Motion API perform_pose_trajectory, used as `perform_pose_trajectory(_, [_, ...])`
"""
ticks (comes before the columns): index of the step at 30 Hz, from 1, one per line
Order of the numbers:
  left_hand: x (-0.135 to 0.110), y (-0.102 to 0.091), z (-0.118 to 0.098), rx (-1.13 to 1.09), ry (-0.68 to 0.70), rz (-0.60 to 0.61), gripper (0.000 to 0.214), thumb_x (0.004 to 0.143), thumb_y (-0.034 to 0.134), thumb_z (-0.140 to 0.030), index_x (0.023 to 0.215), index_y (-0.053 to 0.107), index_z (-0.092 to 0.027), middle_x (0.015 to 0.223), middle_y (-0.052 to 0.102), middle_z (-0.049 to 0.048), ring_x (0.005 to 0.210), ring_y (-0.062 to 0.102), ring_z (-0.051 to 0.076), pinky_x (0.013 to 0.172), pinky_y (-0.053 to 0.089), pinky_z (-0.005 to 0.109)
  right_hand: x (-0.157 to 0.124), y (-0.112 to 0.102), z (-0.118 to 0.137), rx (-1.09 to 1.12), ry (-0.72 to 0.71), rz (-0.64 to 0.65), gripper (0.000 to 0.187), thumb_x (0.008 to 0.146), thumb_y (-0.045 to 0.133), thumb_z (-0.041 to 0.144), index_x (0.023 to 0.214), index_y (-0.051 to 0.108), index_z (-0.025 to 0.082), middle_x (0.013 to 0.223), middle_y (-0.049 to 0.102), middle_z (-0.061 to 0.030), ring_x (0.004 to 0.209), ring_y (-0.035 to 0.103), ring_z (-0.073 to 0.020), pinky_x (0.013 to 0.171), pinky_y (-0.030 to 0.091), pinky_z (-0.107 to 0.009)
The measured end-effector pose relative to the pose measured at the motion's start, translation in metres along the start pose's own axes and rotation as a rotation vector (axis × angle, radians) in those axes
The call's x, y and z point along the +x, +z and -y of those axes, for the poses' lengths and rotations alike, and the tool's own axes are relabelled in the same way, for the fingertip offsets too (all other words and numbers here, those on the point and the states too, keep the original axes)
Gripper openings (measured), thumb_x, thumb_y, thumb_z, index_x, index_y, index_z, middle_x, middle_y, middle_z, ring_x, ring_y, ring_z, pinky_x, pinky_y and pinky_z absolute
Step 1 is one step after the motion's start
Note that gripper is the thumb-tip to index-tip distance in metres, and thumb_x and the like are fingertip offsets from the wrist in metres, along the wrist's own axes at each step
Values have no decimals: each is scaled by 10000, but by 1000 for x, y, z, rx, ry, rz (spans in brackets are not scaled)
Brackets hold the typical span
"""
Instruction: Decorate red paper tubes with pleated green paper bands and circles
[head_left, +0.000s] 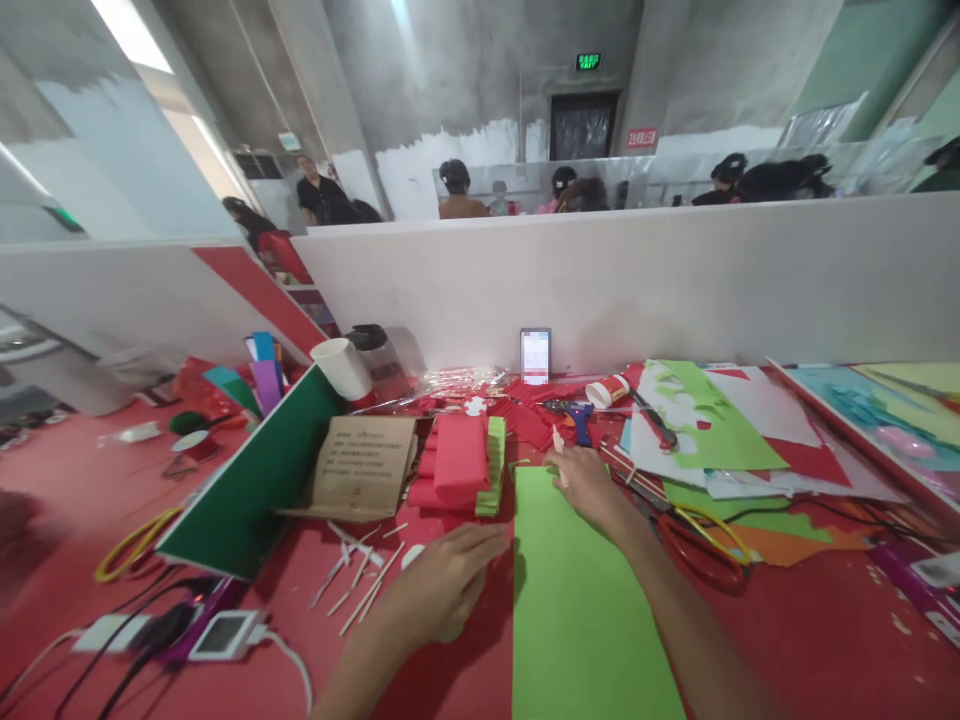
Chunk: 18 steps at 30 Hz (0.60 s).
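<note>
Green paper sheet (585, 610) lies at five o'clock on the red counter (465, 685), apparently being positioned. Right hand (583, 485), at its far edge: grip unclear. Left hand (454, 580): loose, empty; steadying seems needed next.

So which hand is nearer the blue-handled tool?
Right: the right hand is just in front of the blue-handled tool; the left hand is farther off, to its left.

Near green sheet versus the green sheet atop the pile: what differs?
The near sheet shows no holes; the pile sheet has several. The near sheet lies on the table, the pile sheet on other papers. The right hand is over the near sheet, none over the pile sheet. Both are green.
</note>
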<state>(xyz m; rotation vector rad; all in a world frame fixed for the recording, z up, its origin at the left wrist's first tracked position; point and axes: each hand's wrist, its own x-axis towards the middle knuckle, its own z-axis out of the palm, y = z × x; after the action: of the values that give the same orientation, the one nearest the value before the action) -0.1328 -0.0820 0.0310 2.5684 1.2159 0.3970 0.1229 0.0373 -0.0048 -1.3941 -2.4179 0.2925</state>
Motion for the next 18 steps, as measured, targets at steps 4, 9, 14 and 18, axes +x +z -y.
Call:
perform_pose_trajectory(4, [18,14,-12,-14,-52,-22,458,898,406,-73,1308,535,-232,1365,570,52,1208,564,205,1003,499,380,-6,-11,-3,80,-21,-1,310,792,500,-25,956,642,196,957,683,-61,935,586,-223,817,348,-316])
perform_pose_trajectory(9, [44,17,-21,-65,-92,-178,422,906,416,-89,1286,539,-226,1422,507,73,1275,509,204,1043,462,378,-24,-43,-16,356,-122,41,314,784,400,-22,869,616,189,837,648,-17,768,571,-165,705,380,-248])
perform_pose_trajectory(14, [39,19,-21,-86,-183,-234,335,927,410,-126,1190,599,-213,1240,643,85,1132,611,211,961,510,366,-37,-62,-35,453,-13,-69,143,795,483,117,821,598,197,752,601,15,649,500,-151,631,374,-233])
perform_pose_trajectory(18, [9,23,-6,-26,-172,-135,358,917,435,-129,1222,591,-234,1226,653,77,1128,612,226,947,514,370,-35,-57,-36,465,-15,-184,140,777,476,118,813,587,194,752,602,9,670,527,-158,659,393,-245])
